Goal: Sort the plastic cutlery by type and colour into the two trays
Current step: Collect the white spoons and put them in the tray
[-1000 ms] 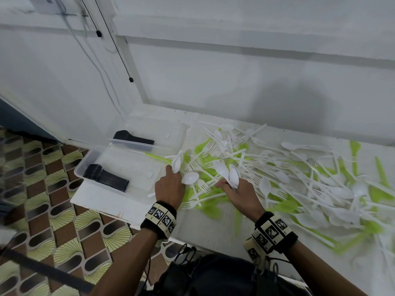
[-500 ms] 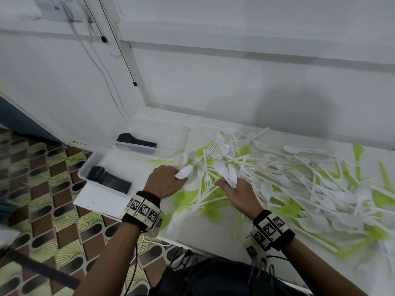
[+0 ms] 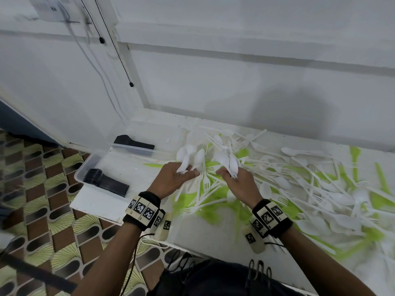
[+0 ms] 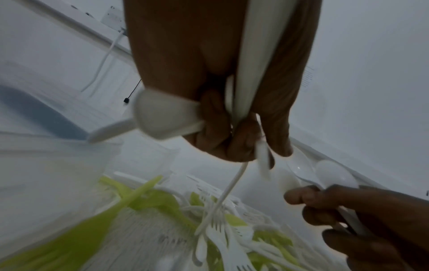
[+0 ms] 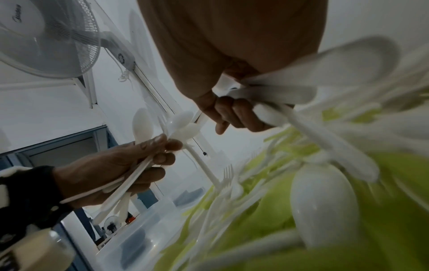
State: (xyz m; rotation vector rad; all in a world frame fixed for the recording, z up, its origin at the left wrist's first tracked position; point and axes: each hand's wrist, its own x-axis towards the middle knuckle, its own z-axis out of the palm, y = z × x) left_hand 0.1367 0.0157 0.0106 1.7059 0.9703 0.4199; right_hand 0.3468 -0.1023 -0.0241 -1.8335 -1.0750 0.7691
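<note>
White plastic everywhere: a heap of white and green cutlery (image 3: 299,180) sprawls across the white table (image 3: 213,238), forks, spoons and green pieces tangled together. The left hand (image 3: 173,181) is up over the left edge of the heap, fingers curled around a fan of white spoons (image 3: 188,155), bowls pointing up and away, handles running back through the palm. From the left wrist view those handles are pinched tight between thumb and fingers (image 4: 216,117), and one white fork (image 4: 223,205) hangs below the fist, tines down among the pile; whether the hand grips it or it is just caught, I cannot tell. The right hand (image 3: 239,184) sits just beside, fingers wrapped around its own bunch of white spoons (image 3: 228,161), bowls up; the right wrist view shows the fist clamped on several handles. The two hands are near each other but apart. Off to the left, two clear trays side by side: the near tray (image 3: 85,167) holds a stack of black cutlery (image 3: 105,182), the far tray (image 3: 158,131) holds another black stack (image 3: 133,143). A white fan (image 5: 46,40) hangs on the wall
</note>
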